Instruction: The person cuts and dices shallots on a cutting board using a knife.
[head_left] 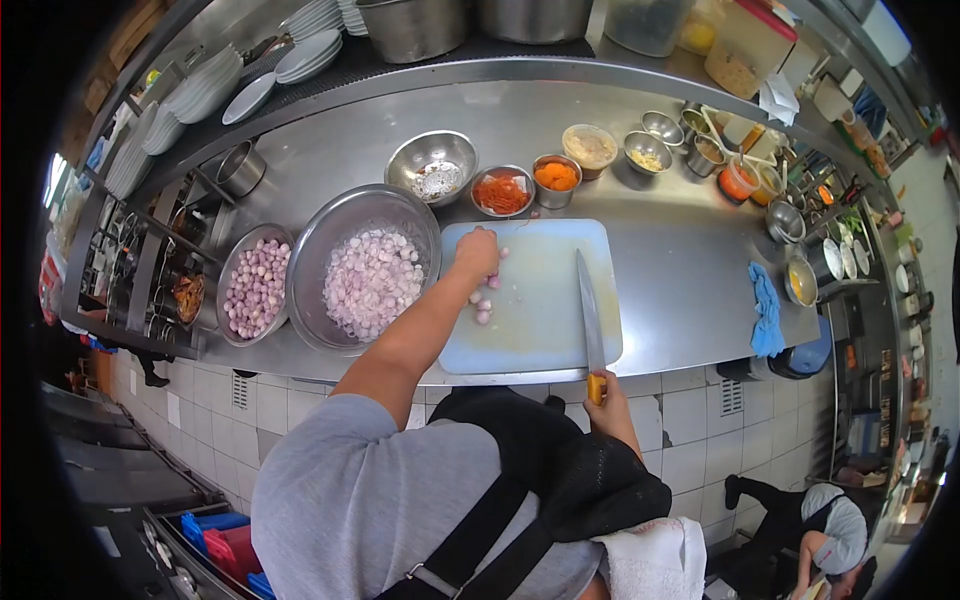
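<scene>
My left hand [476, 252] rests at the upper left of the pale cutting board [540, 300], its fingers curled down beside a few small shallots [483, 305]; what is under the fingers is hidden. At the board's lower right, my right hand [606, 400] grips the yellow handle of a long knife [590, 315], whose blade lies over the board and points away from me. A large steel bowl [305, 300] of sliced shallots [372, 283] stands left of the board. Farther left is a bowl [227, 318] of whole shallots [257, 287].
Behind the board stand bowls of red strips [501, 192] and orange pieces [557, 176]. A blue cloth [766, 310] hangs at the counter's right. Plates [308, 55] and pots [415, 30] fill the shelf above. Another person [835, 520] is at lower right.
</scene>
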